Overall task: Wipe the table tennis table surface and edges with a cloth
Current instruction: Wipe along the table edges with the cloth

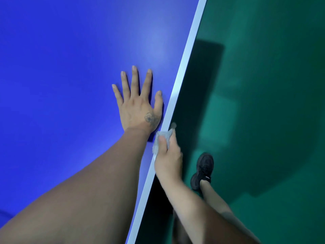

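Here, seen from above: smooth blue table tennis table surface [61,85] with a white painted border line [184,67] along its side edge, over a green sports floor [272,103]. Left hand [139,103] laid flat and released on the blue top just beside the line, fingers spread, probably as a brace while leaning. Right hand [168,155] clamped over the rim, thumb pressing a small pale grey crumpled cloth [162,140] onto the white line, remaining fingers apparently curled under the edge, likely to rub top and side together. Black sneaker [202,170] below on the floor.
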Demonstrator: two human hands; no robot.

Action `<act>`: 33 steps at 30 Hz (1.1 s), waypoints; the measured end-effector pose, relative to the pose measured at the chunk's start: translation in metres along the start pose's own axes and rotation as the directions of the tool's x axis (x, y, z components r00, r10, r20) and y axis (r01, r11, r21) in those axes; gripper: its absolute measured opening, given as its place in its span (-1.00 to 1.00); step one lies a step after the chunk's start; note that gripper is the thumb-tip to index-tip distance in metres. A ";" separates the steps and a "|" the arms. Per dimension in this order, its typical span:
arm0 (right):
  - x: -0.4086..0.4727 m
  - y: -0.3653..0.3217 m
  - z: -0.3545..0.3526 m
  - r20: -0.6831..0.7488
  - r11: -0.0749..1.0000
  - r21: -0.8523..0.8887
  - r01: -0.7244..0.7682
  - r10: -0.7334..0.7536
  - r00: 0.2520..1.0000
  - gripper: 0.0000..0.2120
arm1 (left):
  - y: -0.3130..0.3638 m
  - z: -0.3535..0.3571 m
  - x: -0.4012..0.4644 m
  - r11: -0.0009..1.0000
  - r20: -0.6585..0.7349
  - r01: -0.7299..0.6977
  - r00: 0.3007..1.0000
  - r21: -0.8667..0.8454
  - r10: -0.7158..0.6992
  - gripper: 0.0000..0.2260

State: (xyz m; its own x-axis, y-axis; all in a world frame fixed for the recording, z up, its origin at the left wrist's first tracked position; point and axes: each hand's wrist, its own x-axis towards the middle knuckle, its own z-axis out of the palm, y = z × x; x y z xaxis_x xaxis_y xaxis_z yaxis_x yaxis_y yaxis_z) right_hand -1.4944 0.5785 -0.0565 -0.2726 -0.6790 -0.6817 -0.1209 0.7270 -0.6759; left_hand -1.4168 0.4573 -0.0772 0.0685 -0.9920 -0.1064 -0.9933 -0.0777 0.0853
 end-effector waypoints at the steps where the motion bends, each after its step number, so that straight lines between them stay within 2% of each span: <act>1: 0.018 -0.012 -0.003 -0.018 1.000 -0.002 0.004 -0.004 1.000 -0.48 | 0.000 0.000 0.002 1.000 0.001 -0.007 1.000 -0.008 0.007 -0.41; 6: 0.101 -0.062 -0.017 -0.068 1.000 -0.001 0.013 -0.013 0.998 -0.57 | 0.000 0.004 0.002 1.000 0.002 -0.008 1.000 -0.002 0.008 -0.43; 13: 0.061 -0.042 -0.019 0.008 0.999 -0.029 0.024 -0.024 1.000 -0.42 | 0.000 0.005 0.002 1.000 0.004 -0.008 1.000 0.024 0.008 -0.42; 18: 0.050 -0.034 -0.018 0.043 0.999 -0.045 0.003 -0.001 0.999 -0.42 | 0.000 0.004 0.002 1.000 0.005 -0.013 1.000 0.024 0.013 -0.42; 22: 0.066 -0.052 -0.024 0.055 0.997 -0.065 -0.031 0.034 0.998 -0.45 | -0.001 0.003 0.002 1.000 -0.006 -0.016 1.000 0.002 0.016 -0.42; 27: 0.117 -0.093 -0.037 0.009 0.997 -0.082 -0.004 0.005 1.000 -0.45 | 0.000 0.000 0.003 1.000 0.007 -0.011 1.000 -0.002 0.012 -0.42; 33: 0.161 -0.120 -0.040 -0.032 0.994 -0.109 0.008 -0.011 0.999 -0.56 | -0.003 0.000 0.004 1.000 0.002 -0.012 1.000 -0.008 0.012 -0.42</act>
State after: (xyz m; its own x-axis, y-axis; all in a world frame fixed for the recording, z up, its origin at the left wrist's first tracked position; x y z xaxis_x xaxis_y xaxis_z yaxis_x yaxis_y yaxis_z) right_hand -1.5617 0.3859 -0.0740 -0.3016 -0.6834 -0.6648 -0.2259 0.7287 -0.6465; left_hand -1.4140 0.4534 -0.0782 0.0561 -0.9926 -0.1074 -0.9933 -0.0663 0.0946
